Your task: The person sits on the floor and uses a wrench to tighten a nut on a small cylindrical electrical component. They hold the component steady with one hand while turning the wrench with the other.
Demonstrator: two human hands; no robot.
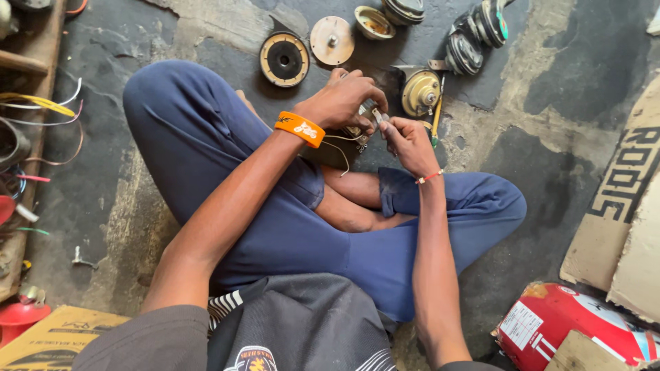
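Observation:
I sit cross-legged on a dark floor in blue trousers. My left hand (342,100), with an orange wristband, closes over a small metal part (365,115) with thin pale wires trailing from it. My right hand (407,141), with a thin red thread at the wrist, pinches the same part from the right, fingertips meeting those of my left hand. The part is mostly hidden by my fingers. A brass-coloured round horn-like unit (421,92) lies on the floor just beyond my hands, with a yellow-handled tool (436,120) next to it.
Several round metal discs and horn parts (284,59) lie on the floor ahead. Loose coloured wires (41,103) and a wooden ledge sit at the left. A red object (17,317) lies at the lower left. Cardboard (622,199) and a red-white canister (560,326) are at the right.

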